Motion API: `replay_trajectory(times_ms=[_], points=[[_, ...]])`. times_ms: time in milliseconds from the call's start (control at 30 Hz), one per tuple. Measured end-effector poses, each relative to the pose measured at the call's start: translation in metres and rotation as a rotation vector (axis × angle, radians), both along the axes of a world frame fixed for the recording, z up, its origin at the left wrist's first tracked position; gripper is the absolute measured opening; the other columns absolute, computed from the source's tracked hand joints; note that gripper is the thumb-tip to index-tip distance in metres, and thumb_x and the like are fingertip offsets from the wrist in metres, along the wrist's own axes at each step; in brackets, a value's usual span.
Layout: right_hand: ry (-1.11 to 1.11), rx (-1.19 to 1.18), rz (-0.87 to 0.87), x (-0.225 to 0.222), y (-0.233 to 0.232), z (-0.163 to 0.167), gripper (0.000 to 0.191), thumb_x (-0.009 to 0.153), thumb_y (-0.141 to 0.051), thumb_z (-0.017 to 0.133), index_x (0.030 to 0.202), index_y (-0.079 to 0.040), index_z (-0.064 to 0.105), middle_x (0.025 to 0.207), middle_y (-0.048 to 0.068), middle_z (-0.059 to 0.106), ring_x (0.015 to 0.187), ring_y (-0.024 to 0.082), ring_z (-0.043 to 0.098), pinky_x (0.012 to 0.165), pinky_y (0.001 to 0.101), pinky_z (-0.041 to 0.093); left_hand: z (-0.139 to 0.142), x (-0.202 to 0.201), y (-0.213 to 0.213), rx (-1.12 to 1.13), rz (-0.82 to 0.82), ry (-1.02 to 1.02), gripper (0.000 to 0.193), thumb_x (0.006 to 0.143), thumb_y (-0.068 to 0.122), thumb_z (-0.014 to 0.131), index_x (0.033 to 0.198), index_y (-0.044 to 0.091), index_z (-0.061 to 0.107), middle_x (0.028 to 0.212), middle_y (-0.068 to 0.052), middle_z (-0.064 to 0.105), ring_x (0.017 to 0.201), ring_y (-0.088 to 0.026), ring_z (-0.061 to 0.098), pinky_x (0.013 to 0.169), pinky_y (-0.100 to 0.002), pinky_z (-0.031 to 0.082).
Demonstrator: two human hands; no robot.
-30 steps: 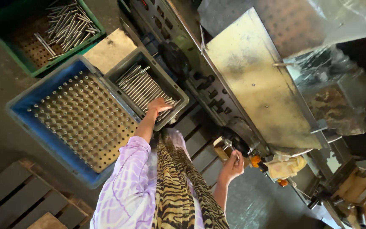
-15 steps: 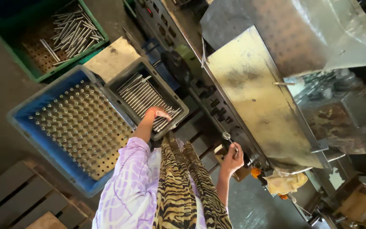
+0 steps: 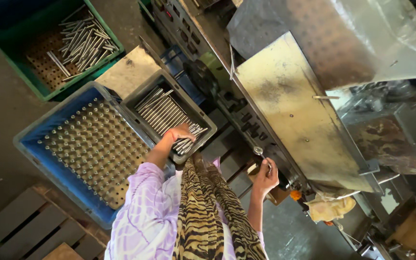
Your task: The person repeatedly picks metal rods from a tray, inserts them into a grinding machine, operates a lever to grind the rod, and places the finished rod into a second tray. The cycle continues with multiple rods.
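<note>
My left hand (image 3: pixel 180 133) reaches into a grey bin (image 3: pixel 206 120) of long metal rods (image 3: pixel 162 112), with its fingers curled over a bunch of them at the bin's near end. Beside the front of a large metal machine (image 3: pixel 294 115), my right hand (image 3: pixel 266 176) holds one metal rod (image 3: pixel 259 152) upright. A purple patterned sleeve and a tiger-striped scarf cover my arm and chest at the bottom of the view.
A blue crate (image 3: pixel 34 144) packed with upright rods sits left of the grey bin. A green crate (image 3: pixel 30 79) holds loose rods at top left. Wooden pallet slats (image 3: pixel 30 226) lie at bottom left. A yellowish rag (image 3: pixel 331 208) hangs below the machine.
My right hand has risen closer to the machine with the rod in it. My left hand stays in the grey bin and its fingers have closed over the rods.
</note>
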State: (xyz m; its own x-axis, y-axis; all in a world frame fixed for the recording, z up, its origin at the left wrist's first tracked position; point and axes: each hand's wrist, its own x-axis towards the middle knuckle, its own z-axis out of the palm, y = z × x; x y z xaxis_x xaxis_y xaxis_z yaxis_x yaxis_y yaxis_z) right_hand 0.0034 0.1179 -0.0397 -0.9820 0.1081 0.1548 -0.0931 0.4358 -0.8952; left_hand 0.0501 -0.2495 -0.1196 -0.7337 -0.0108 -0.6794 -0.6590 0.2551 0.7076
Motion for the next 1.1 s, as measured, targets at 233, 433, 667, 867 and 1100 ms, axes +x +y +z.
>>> replay_trajectory(times_ms=[233,433,667,867,1100], points=[[-0.041,-0.074,0.006,0.006,-0.006,-0.001,0.021,0.099,-0.013,0.072,0.113,0.002,0.072,0.103,0.002,0.069,0.084,0.007,0.062,0.073,0.0220,0.052,0.001,0.020,-0.010,0.480,0.709,0.340,0.041,0.071,0.018,0.088,0.100,-0.005,0.070,0.090,-0.013,0.073,0.081,-0.023,0.070,0.071,-0.034,0.057],[-0.055,-0.037,0.004,0.019,-0.004,-0.002,0.019,0.100,-0.012,0.072,0.113,0.003,0.072,0.095,0.002,0.066,0.078,0.006,0.057,0.066,0.0222,0.047,0.003,0.015,0.018,0.591,1.395,0.277,0.024,0.073,0.006,0.082,0.091,-0.001,0.068,0.079,-0.006,0.070,0.066,-0.020,0.068,0.061,-0.033,0.055],[-0.074,0.000,-0.020,0.030,0.000,-0.001,0.018,0.101,-0.012,0.072,0.112,0.002,0.073,0.090,0.000,0.065,0.076,0.006,0.052,0.065,0.0217,0.042,0.007,0.011,0.043,0.606,1.693,0.268,0.038,0.068,0.003,0.083,0.101,0.000,0.066,0.091,-0.009,0.070,0.076,-0.024,0.070,0.069,-0.039,0.058],[0.008,0.063,-0.004,0.036,0.011,0.007,0.019,0.101,-0.016,0.072,0.111,0.000,0.072,0.097,-0.001,0.070,0.078,0.005,0.056,0.066,0.0208,0.046,0.009,-0.005,0.007,1.026,2.256,0.386,0.039,0.072,0.017,0.082,0.102,0.002,0.062,0.094,-0.012,0.069,0.077,-0.030,0.069,0.071,-0.048,0.059],[-0.053,0.108,-0.070,0.042,0.023,0.013,0.019,0.100,-0.015,0.073,0.112,0.000,0.074,0.096,0.002,0.069,0.075,0.007,0.052,0.066,0.0234,0.044,0.015,-0.025,-0.035,0.592,2.593,0.050,0.064,0.082,0.033,0.086,0.118,-0.007,0.052,0.120,-0.023,0.068,0.102,-0.037,0.072,0.089,-0.051,0.062]])
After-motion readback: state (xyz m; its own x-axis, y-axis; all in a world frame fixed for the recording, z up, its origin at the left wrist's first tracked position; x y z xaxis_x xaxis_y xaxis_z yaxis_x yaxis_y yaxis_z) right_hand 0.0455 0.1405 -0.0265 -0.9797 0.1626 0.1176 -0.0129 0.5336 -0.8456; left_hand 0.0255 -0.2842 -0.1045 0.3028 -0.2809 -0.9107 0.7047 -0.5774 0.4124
